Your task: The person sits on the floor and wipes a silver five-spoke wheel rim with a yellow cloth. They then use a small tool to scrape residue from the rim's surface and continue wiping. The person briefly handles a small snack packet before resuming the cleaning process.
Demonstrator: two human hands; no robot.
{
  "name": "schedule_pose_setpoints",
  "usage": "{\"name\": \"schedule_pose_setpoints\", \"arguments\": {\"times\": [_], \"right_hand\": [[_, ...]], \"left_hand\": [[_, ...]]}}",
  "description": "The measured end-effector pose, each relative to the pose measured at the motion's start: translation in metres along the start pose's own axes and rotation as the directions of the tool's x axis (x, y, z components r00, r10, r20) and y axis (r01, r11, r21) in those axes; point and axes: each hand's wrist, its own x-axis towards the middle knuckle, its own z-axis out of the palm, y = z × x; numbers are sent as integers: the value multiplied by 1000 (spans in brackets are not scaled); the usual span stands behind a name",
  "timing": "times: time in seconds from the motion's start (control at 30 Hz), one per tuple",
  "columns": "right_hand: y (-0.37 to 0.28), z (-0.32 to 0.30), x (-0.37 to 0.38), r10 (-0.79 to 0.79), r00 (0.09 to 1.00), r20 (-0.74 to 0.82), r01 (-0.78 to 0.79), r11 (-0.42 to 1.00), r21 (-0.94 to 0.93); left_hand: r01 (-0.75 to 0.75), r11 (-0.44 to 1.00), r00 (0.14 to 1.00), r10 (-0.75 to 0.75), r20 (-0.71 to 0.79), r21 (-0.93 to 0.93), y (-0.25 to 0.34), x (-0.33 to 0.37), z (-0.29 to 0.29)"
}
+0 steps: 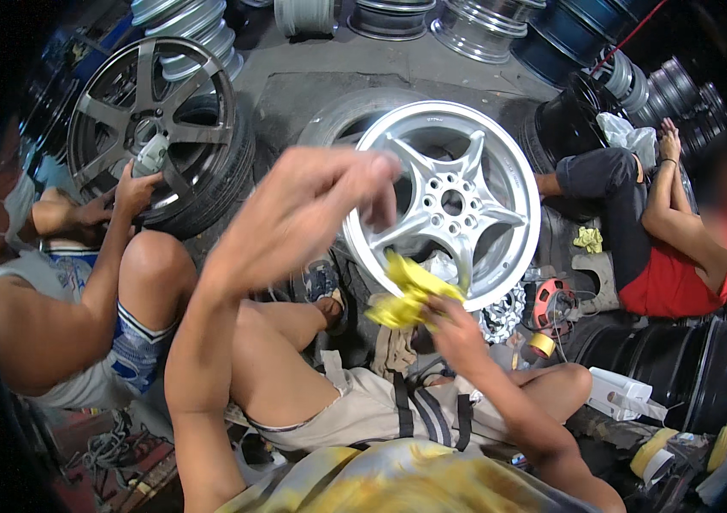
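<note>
In front of me a silver alloy wheel rim [524,219] with star-shaped spokes leans back on a tyre [322,121]. My left hand [308,201] is raised over the rim's left side, nearer to me than the metal. Its fingers bend forward and down and are smeared by motion; nothing can be made out in them. Low on the rim, at its front left edge, my right hand [457,333] grips a bunched yellow cloth [410,291], also blurred. The cloth overlaps the rim's edge; whether it presses on the metal I cannot tell.
At left a co-worker holds a grey power tool [153,156] against a dark wheel [94,132]. Another person in red [675,278] sits at right. A red reel [554,301], yellow tape roll [542,344] and black rims [679,368] lie right. Stacked rims [483,32] line the back.
</note>
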Motion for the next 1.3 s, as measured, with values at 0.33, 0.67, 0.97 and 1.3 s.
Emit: {"name": "schedule_pose_setpoints", "arguments": {"times": [0.33,0.67,0.97,1.3], "right_hand": [[203,-91,65,245,910,-334,-382,808,-448],[167,-3,314,137,877,-460,-227,963,-147],[3,18,220,-596,608,524,611,773,171],[234,-40,324,140,980,-144,-163,973,-166]], "left_hand": [[-6,-89,760,647,-62,-996,76,-67,64],[0,-90,792,608,-55,-996,72,-46,70],[-102,-45,889,445,-112,-994,66,-32,56],[-320,501,946,214,-244,-804,62,-4,29]]}}
